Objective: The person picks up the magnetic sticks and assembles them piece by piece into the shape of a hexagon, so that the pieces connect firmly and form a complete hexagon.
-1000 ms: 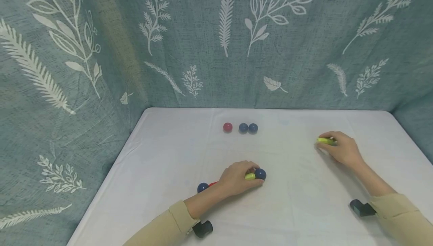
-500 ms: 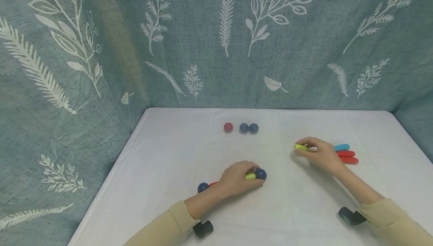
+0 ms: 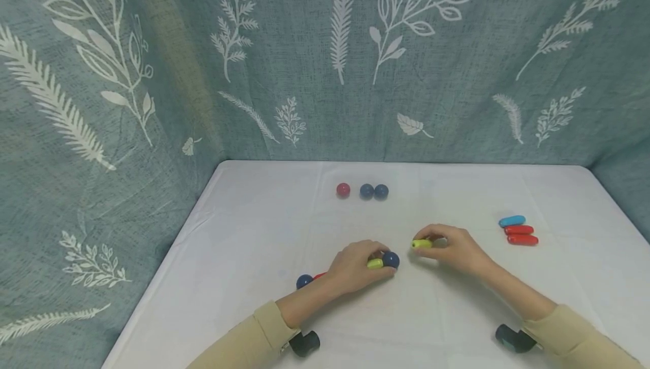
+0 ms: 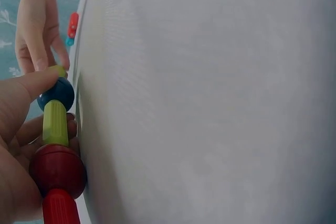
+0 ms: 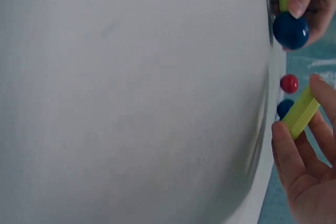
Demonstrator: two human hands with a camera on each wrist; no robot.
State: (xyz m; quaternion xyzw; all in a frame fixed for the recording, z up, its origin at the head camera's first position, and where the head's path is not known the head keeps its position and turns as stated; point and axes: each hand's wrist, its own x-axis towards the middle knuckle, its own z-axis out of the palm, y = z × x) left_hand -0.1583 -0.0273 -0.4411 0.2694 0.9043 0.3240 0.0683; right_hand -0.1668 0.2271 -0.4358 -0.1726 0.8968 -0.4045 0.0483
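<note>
Blue-green fabric (image 3: 304,36) hanging behind counter (image 3: 244,205), turning forward along left side; more fabric at far right. White plant prints across it: upright frond (image 3: 341,13) upper middle, small single leaf (image 3: 408,124) lower and right of it, large slanting fern (image 3: 53,104) at left. Brownish band down fabric near left corner. Counter surface white, faintly creased, far corners rounded.

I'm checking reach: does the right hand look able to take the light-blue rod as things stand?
Probably not: the right hand pinches a yellow-green rod, though nothing visible blocks the way to the light-blue rod.
</note>
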